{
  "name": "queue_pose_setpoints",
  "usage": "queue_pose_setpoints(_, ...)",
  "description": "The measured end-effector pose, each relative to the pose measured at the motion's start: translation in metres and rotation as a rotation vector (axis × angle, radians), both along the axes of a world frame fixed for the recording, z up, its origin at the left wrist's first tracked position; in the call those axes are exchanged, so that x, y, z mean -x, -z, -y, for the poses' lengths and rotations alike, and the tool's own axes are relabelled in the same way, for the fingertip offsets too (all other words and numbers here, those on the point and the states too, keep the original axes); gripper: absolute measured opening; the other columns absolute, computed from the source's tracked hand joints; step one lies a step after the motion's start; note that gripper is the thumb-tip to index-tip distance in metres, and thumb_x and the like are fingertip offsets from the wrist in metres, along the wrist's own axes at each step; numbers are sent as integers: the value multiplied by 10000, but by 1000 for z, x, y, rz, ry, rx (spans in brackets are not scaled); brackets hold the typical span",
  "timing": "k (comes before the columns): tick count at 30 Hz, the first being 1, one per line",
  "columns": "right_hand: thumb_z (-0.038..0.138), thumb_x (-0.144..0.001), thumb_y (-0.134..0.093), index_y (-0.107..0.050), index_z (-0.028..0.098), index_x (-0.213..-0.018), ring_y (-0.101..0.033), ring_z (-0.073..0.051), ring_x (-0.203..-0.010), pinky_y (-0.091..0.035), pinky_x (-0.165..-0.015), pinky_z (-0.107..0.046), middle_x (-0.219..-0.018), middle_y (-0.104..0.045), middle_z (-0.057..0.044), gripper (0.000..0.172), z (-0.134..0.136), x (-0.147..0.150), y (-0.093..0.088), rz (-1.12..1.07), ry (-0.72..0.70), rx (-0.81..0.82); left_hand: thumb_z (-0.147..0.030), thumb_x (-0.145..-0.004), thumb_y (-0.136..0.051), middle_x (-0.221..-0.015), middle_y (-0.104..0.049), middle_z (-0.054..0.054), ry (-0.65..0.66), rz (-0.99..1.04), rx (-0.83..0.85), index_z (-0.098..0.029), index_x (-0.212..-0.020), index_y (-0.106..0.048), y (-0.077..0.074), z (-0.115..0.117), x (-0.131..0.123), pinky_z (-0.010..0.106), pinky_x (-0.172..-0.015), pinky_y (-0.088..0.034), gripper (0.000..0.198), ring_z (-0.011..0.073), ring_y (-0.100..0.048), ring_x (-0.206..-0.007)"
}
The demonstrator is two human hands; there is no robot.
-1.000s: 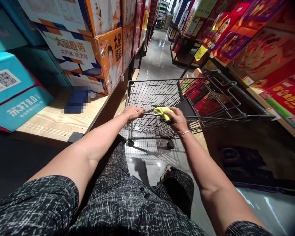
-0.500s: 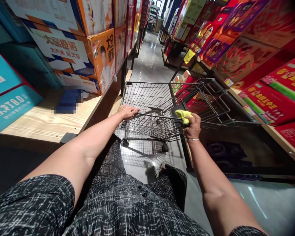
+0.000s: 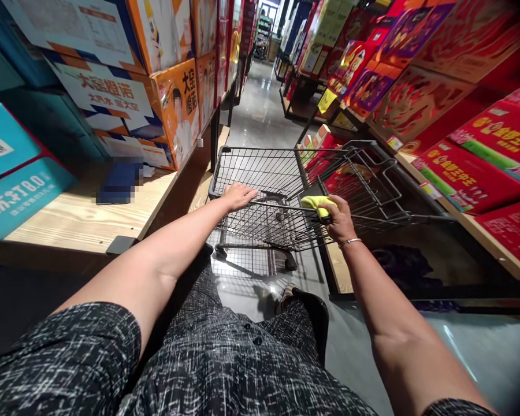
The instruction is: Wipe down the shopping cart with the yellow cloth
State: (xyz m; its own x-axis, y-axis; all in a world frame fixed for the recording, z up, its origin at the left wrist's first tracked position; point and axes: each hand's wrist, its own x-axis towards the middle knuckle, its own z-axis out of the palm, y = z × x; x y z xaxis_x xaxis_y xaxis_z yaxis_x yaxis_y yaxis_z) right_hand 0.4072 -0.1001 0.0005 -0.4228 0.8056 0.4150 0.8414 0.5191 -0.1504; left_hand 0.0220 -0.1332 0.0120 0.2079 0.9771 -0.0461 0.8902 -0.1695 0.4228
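Note:
A dark metal shopping cart (image 3: 260,152) with a wire basket stands in front of me. My left hand (image 3: 239,197) lies palm down on its near rail, fingers stretched out to the right. My right hand (image 3: 341,219), with a thin bracelet at the wrist, is closed around a yellow cloth (image 3: 315,202). The cloth is bunched over the right part of that same rail, and its underside is hidden. Between the hands a stretch of rail shows bare. No goods can be seen in the basket.
Stacked orange-and-white drink cartons (image 3: 108,95) and turquoise boxes (image 3: 21,190) fill the wooden shelf (image 3: 82,228) on the left, beside a blurred dark blue item (image 3: 119,182). Red gift boxes (image 3: 472,173) line the right shelf, close to the cart. A grey-floored aisle (image 3: 260,104) runs ahead.
My left hand has slid right along the rail, its fingers reaching further out. My right hand has shifted the yellow cloth slightly left, with the wrist turned. The cart has hardly moved.

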Motion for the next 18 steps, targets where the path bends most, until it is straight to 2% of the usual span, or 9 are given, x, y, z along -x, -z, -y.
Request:
queue_pose_setpoints(4,470,-827,-628,-577,283,-1407,-295,-373,-1490,-339,-1137,-545,-1651,-312,-108,611,17,-11,-4,137,-13,72,-699,-1003,-219,-1382,-661,58,18,-58,5,-281,-1277,-708,10,-2,0,531,-1189,-248,699,325,-429,-1390)
queue_pose_setpoints(6,552,-838,-630,-589,323,-1401,-259,-394,-1499,-321,-1117,-602,-1652,-341,-73,610,21,-10,-11,196,40,90,-707,-1003,-175,-1369,-672,41,34,-37,-4,-305,-1259,-722,13,-3,2,520,-1182,-263,725,317,-451,-1374)
queue_pose_setpoints(9,503,-946,-494,-728,331,-1191,-403,-359,-1384,-372,-1062,-572,-1497,-555,-49,379,17,1,-24,203,157,110,-719,-1000,-144,-1336,-690,45,31,-20,0,-301,-1246,-740,12,-4,4,506,-1169,-286,769,324,-474,-1351)
queue_pose_setpoints(11,409,-943,-492,-762,267,-1085,-535,-324,-1202,-431,-1002,-504,-1343,-644,-99,336,9,12,-31,207,218,141,-719,-1001,-152,-1316,-697,60,14,-30,13,-287,-1249,-744,10,-4,4,508,-1166,-288,774,338,-475,-1350)
queue_pose_setpoints(12,369,-917,-520,-752,238,-1109,-575,-312,-1104,-456,-960,-479,-1276,-657,-128,328,4,18,-33,213,246,156,-712,-1004,-155,-1305,-699,67,9,-36,16,-280,-1248,-746,8,-3,4,507,-1163,-290,772,342,-479,-1346)
queue_pose_setpoints(14,315,-860,-580,-679,208,-1275,-602,-299,-964,-488,-879,-460,-1202,-640,-166,439,-4,29,-35,218,294,177,-694,-1013,-156,-1282,-704,80,13,-46,14,-264,-1223,-757,7,-2,4,500,-1155,-300,768,344,-494,-1330)
queue_pose_setpoints(16,318,-823,-638,-602,242,-1388,-592,-316,-949,-502,-832,-474,-1217,-601,-179,571,-8,37,-33,225,315,195,-683,-1018,-158,-1264,-707,86,23,-54,4,-258,-1187,-768,6,-1,5,492,-1146,-310,763,342,-504,-1319)
queue_pose_setpoints(18,370,-773,-728,-644,308,-1324,-552,-357,-1027,-506,-826,-507,-1261,-564,-168,560,-8,43,-27,263,306,230,-679,-1021,-158,-1256,-709,83,29,-62,-2,-266,-1167,-772,6,0,6,491,-1140,-314,754,340,-505,-1316)
